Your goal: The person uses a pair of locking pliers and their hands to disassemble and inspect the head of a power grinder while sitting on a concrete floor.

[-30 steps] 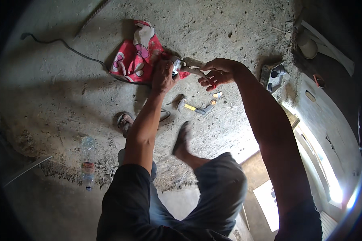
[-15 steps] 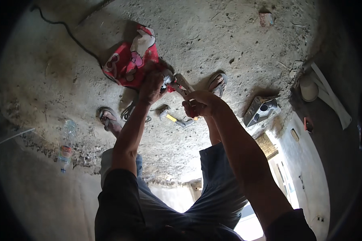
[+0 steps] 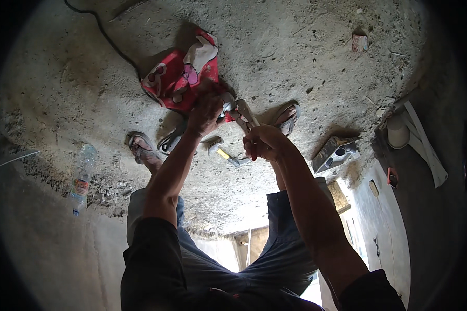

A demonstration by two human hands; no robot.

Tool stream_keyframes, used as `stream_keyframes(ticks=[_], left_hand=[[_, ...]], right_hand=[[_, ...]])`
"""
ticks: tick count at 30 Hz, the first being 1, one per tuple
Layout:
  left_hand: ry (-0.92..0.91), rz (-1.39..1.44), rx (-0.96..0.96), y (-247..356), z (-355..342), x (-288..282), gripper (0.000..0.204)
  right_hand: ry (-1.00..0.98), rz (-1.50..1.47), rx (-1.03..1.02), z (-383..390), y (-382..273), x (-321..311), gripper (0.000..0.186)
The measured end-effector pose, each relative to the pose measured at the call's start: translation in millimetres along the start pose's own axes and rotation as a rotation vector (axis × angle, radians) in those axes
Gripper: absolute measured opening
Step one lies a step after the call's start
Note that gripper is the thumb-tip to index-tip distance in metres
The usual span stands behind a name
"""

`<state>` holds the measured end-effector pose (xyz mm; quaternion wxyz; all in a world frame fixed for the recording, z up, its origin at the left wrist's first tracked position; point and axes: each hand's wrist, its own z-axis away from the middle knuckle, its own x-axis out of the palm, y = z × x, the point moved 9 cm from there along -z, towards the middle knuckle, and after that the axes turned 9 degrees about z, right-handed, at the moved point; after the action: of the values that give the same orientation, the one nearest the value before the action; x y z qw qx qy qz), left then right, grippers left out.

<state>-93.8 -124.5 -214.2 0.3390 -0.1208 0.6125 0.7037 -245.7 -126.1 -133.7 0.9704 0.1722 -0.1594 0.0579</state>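
My left hand (image 3: 205, 115) is closed around a grey, rounded metal piece (image 3: 227, 101) at the edge of a crumpled red printed cloth or bag (image 3: 174, 83). The cloth hides the rest of that piece. In my closed right hand (image 3: 266, 141) is a grey, two-armed tool that looks like pliers (image 3: 247, 113), with a bit of red showing below my fingers. Its grey end reaches up to the metal piece and a small red part beside it. I cannot make out whether it grips them.
A hammer (image 3: 223, 153) with a yellow-marked handle lies between my sandalled feet. A dark cord (image 3: 106, 39) runs to the red cloth. At right are a grey angular tool (image 3: 337, 153), a pale bucket (image 3: 398, 132) and boards (image 3: 425, 147); at left, a plastic bottle (image 3: 82, 176).
Both hands, the cloth and the floor around them have shifted slightly right and down in the view. My hands keep their holds, and the pliers' end stays at the metal piece.
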Motion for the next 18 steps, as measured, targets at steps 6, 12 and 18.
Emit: stream_keyframes(ticks=[6, 12, 18], left_hand=[[-0.021, -0.011, 0.008, -6, -1, 6, 0.068], [0.074, 0.198, 0.011, 10, -17, -16, 0.057], [-0.065, 0.05, 0.017, 0, 2, 12, 0.07]], right_hand=[[0.056, -0.074, -0.006, -2, 1, -4, 0.022], [0.056, -0.047, -0.013, 2, 1, -4, 0.025], [0.073, -0.059, -0.032, -5, 6, 1, 0.03]])
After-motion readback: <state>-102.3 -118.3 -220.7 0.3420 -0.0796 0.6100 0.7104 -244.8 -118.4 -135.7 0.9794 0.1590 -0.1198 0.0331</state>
